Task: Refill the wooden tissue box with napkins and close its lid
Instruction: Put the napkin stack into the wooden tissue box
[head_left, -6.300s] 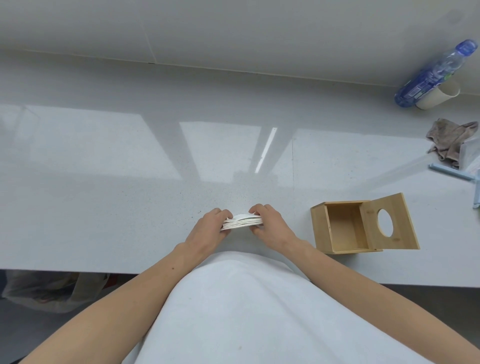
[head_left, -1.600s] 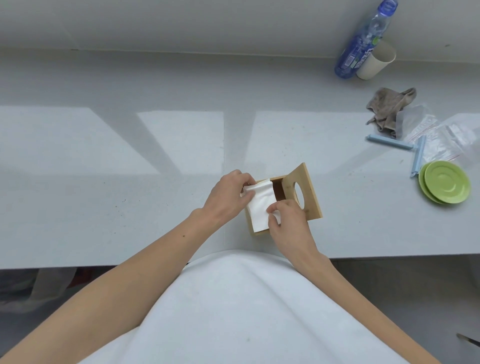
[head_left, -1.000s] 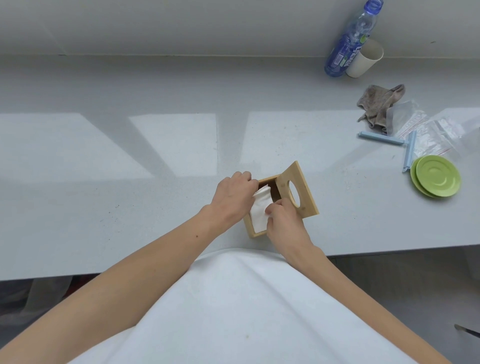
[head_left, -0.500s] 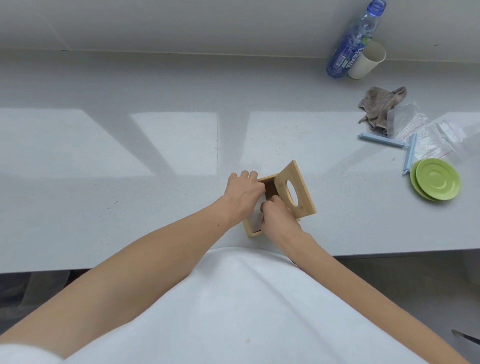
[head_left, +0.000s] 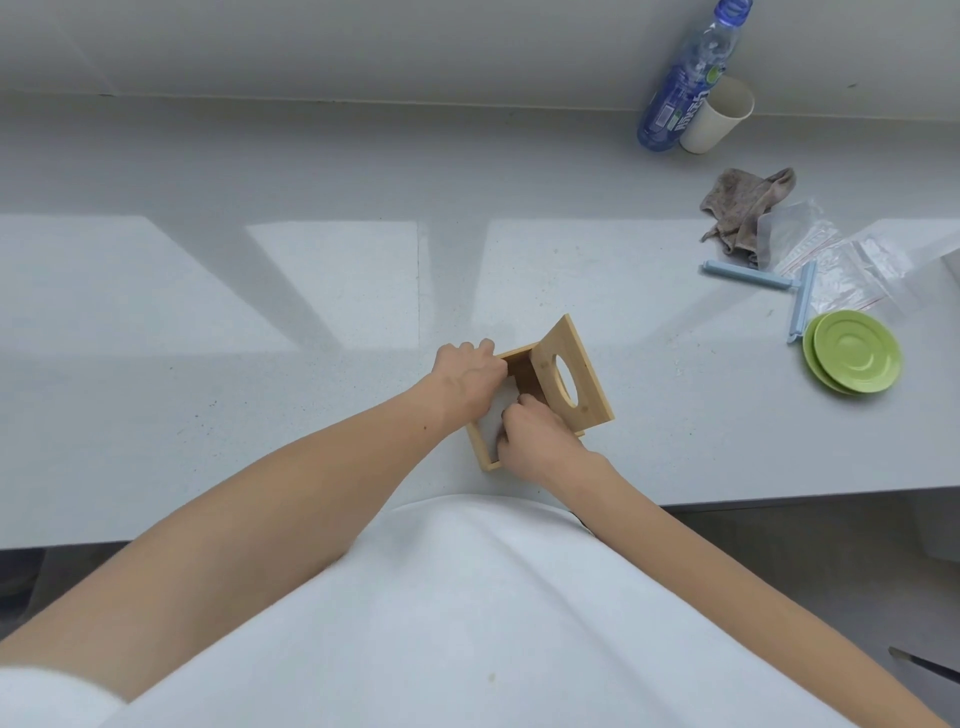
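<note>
A wooden tissue box stands near the front edge of the grey counter. Its lid, with an oval hole, stands open on the right side. White napkins lie inside the box, mostly hidden by my hands. My left hand reaches into the box from the left, fingers curled down onto the napkins. My right hand presses into the box from the near side, fingers bent on the napkins.
At the back right stand a blue bottle and a paper cup. A grey rag, clear zip bags, blue clips and green saucers lie at the right.
The napkin stack, held above the box opening earlier, has gone down into the box. Both hands have followed it in and now cover most of it.
</note>
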